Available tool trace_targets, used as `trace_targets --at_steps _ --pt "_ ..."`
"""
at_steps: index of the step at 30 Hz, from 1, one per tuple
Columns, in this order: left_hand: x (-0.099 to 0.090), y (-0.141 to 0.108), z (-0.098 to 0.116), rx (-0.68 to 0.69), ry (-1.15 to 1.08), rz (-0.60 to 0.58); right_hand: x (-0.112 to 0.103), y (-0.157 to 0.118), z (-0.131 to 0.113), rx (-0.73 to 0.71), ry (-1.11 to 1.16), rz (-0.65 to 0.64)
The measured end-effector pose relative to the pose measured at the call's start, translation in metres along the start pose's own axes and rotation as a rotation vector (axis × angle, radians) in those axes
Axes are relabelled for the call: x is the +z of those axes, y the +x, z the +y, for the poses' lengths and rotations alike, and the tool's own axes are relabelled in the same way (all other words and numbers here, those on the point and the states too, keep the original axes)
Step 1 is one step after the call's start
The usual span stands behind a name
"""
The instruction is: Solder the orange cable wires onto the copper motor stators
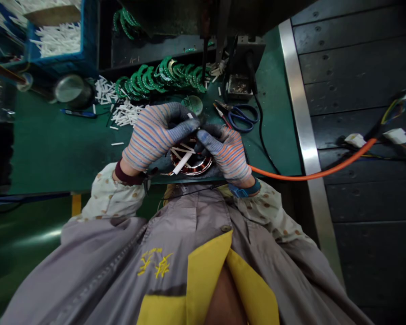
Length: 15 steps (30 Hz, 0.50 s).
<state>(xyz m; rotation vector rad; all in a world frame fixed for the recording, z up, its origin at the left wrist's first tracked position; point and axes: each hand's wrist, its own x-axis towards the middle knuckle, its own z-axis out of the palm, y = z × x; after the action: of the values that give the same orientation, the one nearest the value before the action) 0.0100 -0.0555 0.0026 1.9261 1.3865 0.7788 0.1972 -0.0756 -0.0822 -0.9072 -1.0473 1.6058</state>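
Stator: a copper-wound motor stator [198, 166] just under both hands, with white insulating strips [182, 161] sticking out of it.
Hands: left hand [154, 135] and right hand [225, 153], in striped gloves, together; dark-tipped fingers meet above the stator, grip on it unclear.
Ahead of hands: green coiled bands [159, 76]; loose white strips [126, 113].
Right of right hand: blue-handled scissors [242, 118]; orange cable [311, 171].
Far beyond left hand: blue crate [62, 67] of white strips.
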Motion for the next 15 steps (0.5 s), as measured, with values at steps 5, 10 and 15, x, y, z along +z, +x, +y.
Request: trace_targets --at_steps 5,10,15 --pt "0.010 -0.005 -0.004 0.031 0.088 -0.097 -0.029 -0.009 -0.002 -0.202 -0.326 -0.009" --pt "0.027 -0.038 0.001 0.185 0.612 -0.125 -0.023 -0.029 0.008 -0.335 -0.633 0.188" --pt "0.031 -0.045 -0.009 0.192 0.721 -0.064 -0.008 0.002 0.003 -0.214 -0.500 0.201"
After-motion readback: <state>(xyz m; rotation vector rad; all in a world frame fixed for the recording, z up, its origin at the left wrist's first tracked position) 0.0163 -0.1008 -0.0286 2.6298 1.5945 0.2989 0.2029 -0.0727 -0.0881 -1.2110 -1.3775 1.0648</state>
